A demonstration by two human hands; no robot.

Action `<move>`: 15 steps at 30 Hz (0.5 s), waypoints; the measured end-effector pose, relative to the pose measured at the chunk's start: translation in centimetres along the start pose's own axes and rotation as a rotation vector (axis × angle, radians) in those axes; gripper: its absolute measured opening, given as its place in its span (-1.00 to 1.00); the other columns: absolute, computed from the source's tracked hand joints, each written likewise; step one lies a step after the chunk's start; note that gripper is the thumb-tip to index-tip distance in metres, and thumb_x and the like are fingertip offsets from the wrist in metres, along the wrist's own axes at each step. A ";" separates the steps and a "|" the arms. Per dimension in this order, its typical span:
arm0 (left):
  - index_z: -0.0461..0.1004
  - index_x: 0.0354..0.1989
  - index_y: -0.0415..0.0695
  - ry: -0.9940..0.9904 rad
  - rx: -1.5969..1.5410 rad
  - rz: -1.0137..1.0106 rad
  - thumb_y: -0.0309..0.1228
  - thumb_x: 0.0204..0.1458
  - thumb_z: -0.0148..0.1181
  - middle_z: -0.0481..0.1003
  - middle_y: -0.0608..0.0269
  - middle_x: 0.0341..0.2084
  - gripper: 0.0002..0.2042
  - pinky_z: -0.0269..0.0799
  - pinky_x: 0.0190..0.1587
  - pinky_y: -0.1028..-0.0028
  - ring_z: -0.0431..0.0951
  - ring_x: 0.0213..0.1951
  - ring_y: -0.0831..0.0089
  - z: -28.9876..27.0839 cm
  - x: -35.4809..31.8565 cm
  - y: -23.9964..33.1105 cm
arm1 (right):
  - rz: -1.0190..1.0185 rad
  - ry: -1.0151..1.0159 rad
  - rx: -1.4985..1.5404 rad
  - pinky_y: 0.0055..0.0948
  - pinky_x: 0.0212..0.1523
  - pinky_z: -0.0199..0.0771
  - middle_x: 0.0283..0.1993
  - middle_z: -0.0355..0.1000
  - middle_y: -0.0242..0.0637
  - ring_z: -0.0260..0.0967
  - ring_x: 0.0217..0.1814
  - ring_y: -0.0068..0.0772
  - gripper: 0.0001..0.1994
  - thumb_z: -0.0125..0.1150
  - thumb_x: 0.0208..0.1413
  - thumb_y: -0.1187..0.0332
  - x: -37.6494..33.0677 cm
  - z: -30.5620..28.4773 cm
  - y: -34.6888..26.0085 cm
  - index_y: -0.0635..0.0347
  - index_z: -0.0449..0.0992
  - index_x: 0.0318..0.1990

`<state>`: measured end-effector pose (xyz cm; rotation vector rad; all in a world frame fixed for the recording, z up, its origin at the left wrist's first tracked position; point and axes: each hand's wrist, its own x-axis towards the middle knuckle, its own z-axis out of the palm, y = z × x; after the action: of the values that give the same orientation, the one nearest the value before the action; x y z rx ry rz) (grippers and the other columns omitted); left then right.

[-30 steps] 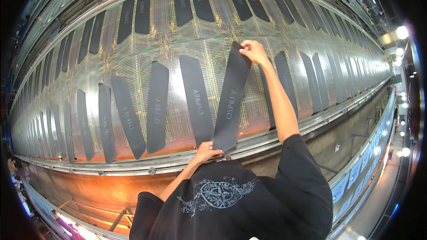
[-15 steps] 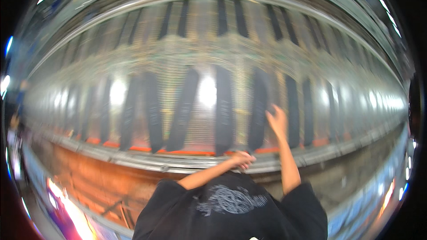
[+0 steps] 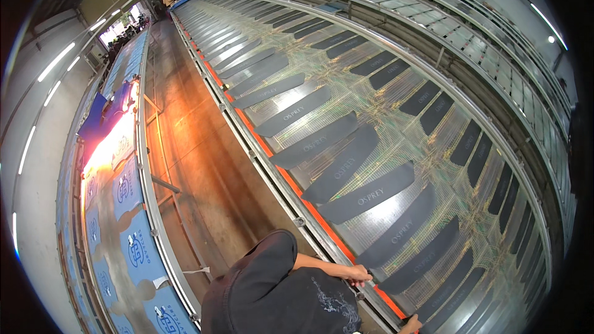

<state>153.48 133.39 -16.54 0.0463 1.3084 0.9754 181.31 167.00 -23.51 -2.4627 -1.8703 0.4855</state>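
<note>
A: How is the left hand [image 3: 359,274] being held?

B: It is being held with its fingers curled, beside the near end of a dark grey strip [image 3: 427,260]. Whether the strip is being pinched cannot be told. The right hand [image 3: 411,324] is being cut off by the lower edge of the view, near a neighbouring strip [image 3: 442,287]; its grip cannot be told either.

A: Is any writing being shown?

B: A faint, pale line of lettering is being carried along the strip's middle. On the strips farther up, the same kind of plain capitals is being shown more clearly. A pale print is being worn on the black shirt [image 3: 260,284].

A: And the look of the strip?

B: A flat, matt, long shape is being shown, with a slanting far end.

A: Which way is it being pointed?

B: Its long axis is being laid across the table [image 3: 365,226], from the orange edge band [image 3: 343,244] by the metal rail [image 3: 301,222] toward the upper right. It is being flanked by similar strips.

A: Farther out?

B: Blue sheets [image 3: 137,238] with dark prints are being held on another table, at the left, where a bright orange glow [image 3: 117,142] is being cast.
</note>
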 end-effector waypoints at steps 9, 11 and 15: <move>0.41 -0.43 -0.10 -0.052 0.060 0.027 -0.10 0.07 0.07 0.53 0.30 -0.51 -0.71 0.24 -0.71 0.57 0.38 -0.69 0.60 9.0 3.2 0.3 | 0.052 -0.239 0.570 -0.39 -0.64 0.29 -0.48 0.40 -0.15 0.35 -0.62 -0.31 -0.70 0.24 -0.09 0.23 5.0 -2.6 5.3 0.32 0.38 -0.41; 0.42 -0.42 -0.09 -0.039 0.054 0.023 -0.12 0.07 0.06 0.53 0.32 -0.53 -0.73 0.23 -0.71 0.59 0.39 -0.68 0.61 11.6 4.4 0.7 | 0.085 -0.496 0.826 -0.52 -0.72 0.20 -0.53 0.37 -0.25 0.31 -0.68 -0.41 -0.72 0.27 -0.08 0.22 6.5 -2.5 6.8 0.24 0.35 -0.46; 0.44 -0.36 -0.08 0.036 0.038 -0.010 -0.10 0.10 0.01 0.52 0.38 -0.49 -0.71 0.20 -0.68 0.60 0.36 -0.65 0.65 19.7 8.4 0.9 | 0.259 -0.789 1.124 -0.51 -0.66 0.26 -0.62 0.28 -0.31 0.37 -0.58 -0.41 -0.73 0.23 0.05 0.20 6.8 -3.3 7.3 0.22 0.35 -0.40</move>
<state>168.53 148.56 -16.35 0.0514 1.3591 0.9466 190.58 171.93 -23.40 -1.7404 -0.8091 2.0223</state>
